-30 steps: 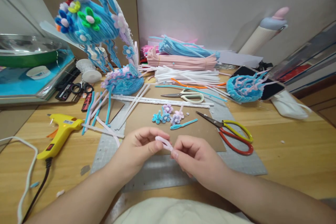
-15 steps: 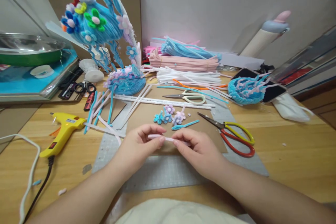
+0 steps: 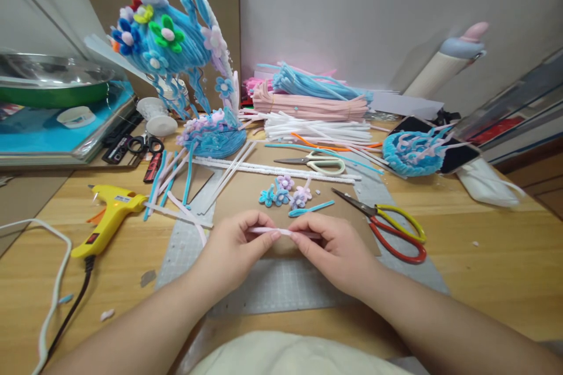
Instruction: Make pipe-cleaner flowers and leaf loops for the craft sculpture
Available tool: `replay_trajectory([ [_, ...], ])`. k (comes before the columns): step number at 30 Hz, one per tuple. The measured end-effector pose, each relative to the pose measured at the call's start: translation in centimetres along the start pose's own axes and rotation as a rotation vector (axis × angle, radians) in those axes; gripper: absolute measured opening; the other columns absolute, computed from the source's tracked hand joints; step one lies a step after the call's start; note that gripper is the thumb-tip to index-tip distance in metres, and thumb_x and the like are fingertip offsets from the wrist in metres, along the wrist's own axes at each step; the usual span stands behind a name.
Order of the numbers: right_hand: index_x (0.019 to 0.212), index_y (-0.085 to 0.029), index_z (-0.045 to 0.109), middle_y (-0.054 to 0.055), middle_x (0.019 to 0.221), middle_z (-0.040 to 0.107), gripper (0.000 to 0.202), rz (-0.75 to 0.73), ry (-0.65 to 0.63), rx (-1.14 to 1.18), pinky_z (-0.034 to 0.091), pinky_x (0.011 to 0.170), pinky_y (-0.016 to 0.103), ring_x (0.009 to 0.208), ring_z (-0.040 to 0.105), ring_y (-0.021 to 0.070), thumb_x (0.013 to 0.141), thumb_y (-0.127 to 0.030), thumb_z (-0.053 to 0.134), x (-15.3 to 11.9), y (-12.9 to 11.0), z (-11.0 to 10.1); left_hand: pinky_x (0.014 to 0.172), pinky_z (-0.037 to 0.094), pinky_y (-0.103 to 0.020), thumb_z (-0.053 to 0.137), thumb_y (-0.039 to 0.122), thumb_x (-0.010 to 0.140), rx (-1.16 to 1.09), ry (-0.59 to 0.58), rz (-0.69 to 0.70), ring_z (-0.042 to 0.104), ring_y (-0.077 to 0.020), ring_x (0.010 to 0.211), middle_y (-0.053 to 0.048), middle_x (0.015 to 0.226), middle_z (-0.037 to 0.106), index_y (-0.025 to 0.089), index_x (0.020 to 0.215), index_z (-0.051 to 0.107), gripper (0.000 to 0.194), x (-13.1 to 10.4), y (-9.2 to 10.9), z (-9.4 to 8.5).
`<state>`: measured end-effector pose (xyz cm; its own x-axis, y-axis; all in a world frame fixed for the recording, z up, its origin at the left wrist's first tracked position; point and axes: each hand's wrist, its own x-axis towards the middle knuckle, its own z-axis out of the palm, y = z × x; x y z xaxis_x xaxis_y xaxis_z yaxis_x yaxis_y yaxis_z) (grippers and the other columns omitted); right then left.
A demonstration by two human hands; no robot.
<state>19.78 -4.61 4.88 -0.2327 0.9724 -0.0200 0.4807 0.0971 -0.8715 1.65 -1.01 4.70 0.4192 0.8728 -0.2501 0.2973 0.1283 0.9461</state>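
Between my two hands runs a short pale pink pipe cleaner (image 3: pixel 284 232), held level over the cardboard. My left hand (image 3: pixel 237 249) pinches it between thumb and forefinger, and my right hand (image 3: pixel 332 246) does the same close beside. Part of each end is hidden by the fingers. Just beyond the fingertips lie small blue and lilac pipe-cleaner flowers (image 3: pixel 281 192) and a looped blue pipe cleaner (image 3: pixel 311 208). To the right of my right hand rest scissors with red and yellow handles (image 3: pixel 398 233).
A yellow glue gun (image 3: pixel 108 217) with its cord lies at left. White-handled scissors (image 3: pixel 325 163) and bundled pipe cleaners (image 3: pixel 314 106) are farther back. A blue pipe-cleaner jellyfish (image 3: pixel 176 47) hangs from a white arch at back left. A blue fuzzy piece (image 3: pixel 413 152) sits on a phone.
My left fingertips have shifted slightly along the pipe cleaner, which stays pinched in both hands. The view has turned a little to the left.
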Motion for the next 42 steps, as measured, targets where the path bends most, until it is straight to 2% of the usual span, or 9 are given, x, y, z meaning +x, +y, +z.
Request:
replay_trajectory([
  [10,0.073,-0.018,0.054,-0.007,0.048,0.043,0.020,0.246,-0.083,0.307,0.024,0.041,0.020,0.041,0.034,0.0065,0.082,-0.035,0.053,0.5,0.0,-0.1,0.053,0.033,-0.022,0.060,0.036,0.075,0.044,-0.036,-0.013,0.045,-0.0118,0.055,0.003,0.058,0.052,0.016,0.070,0.061,0.021,0.0,-0.2,-0.2],
  [19,0.067,-0.016,0.052,-0.007,0.046,0.042,0.028,0.251,-0.201,0.388,0.021,0.039,0.019,0.040,0.031,0.0053,0.078,-0.041,0.057,0.9,-0.2,-1.6,0.061,0.040,-0.023,0.069,0.029,0.068,-0.435,-0.173,-0.169,0.053,-0.0111,0.058,-0.001,0.060,0.062,0.014,0.065,0.063,0.016,-0.3,0.4,-0.5],
  [23,0.072,-0.016,0.053,-0.005,0.052,0.046,0.024,0.249,-0.322,0.279,0.027,0.042,0.020,0.044,0.037,0.0068,0.083,-0.038,0.053,0.9,-0.1,-2.1,0.060,0.040,-0.022,0.070,0.028,0.068,-0.384,-0.169,-0.177,0.053,-0.0105,0.056,0.000,0.059,0.063,0.014,0.064,0.065,0.015,-0.3,0.5,-0.4],
  [25,0.085,-0.017,0.056,-0.001,0.066,0.055,0.015,0.155,-0.244,0.175,0.036,0.051,0.022,0.057,0.048,0.0102,0.084,-0.031,0.053,0.6,-0.2,-1.9,0.059,0.040,-0.022,0.071,0.028,0.066,-0.319,-0.137,-0.173,0.053,-0.0105,0.055,0.000,0.057,0.063,0.013,0.061,0.065,0.017,-0.3,0.6,-0.3],
  [27,0.099,-0.019,0.057,0.003,0.084,0.061,0.021,-0.014,-0.124,0.001,0.041,0.065,0.027,0.075,0.054,0.0150,0.081,-0.029,0.058,0.2,-0.4,-1.4,0.057,0.039,-0.022,0.072,0.029,0.065,-0.302,-0.114,-0.188,0.052,-0.0101,0.053,0.000,0.055,0.062,0.013,0.059,0.064,0.019,-0.2,0.6,-0.3],
  [29,0.104,-0.020,0.057,0.005,0.093,0.063,0.027,-0.202,-0.041,-0.198,0.039,0.076,0.032,0.085,0.055,0.0186,0.079,-0.029,0.063,-0.3,-0.5,-0.9,0.056,0.039,-0.022,0.073,0.030,0.064,-0.325,-0.114,-0.211,0.051,-0.0095,0.051,0.001,0.053,0.062,0.013,0.058,0.064,0.019,-0.2,0.5,-0.1],
  [32,0.098,-0.021,0.060,0.005,0.094,0.064,0.018,-0.408,0.077,-0.379,0.034,0.082,0.037,0.089,0.054,0.0199,0.082,-0.029,0.061,-0.7,-0.6,-0.2,0.055,0.038,-0.021,0.073,0.029,0.063,-0.405,-0.134,-0.243,0.051,-0.0091,0.050,0.001,0.051,0.062,0.013,0.059,0.064,0.018,-0.3,0.3,0.0],
  [37,0.091,-0.025,0.064,0.003,0.096,0.063,0.012,-0.542,0.287,-0.502,0.030,0.085,0.041,0.094,0.051,0.0212,0.082,-0.019,0.060,-1.0,-0.6,0.2,0.053,0.035,-0.020,0.075,0.025,0.060,-0.566,-0.177,-0.316,0.048,-0.0074,0.051,0.000,0.056,0.064,0.013,0.059,0.064,0.016,-0.3,0.3,0.2],
  [42,0.082,-0.022,0.061,0.001,0.083,0.062,0.013,-0.590,0.372,-0.439,0.032,0.082,0.040,0.084,0.053,0.0187,0.081,-0.010,0.056,-1.4,-1.0,-0.4,0.053,0.033,-0.019,0.076,0.025,0.060,-0.615,-0.195,-0.359,0.047,-0.0068,0.051,0.000,0.057,0.063,0.013,0.059,0.063,0.017,-0.3,0.6,0.2],
])
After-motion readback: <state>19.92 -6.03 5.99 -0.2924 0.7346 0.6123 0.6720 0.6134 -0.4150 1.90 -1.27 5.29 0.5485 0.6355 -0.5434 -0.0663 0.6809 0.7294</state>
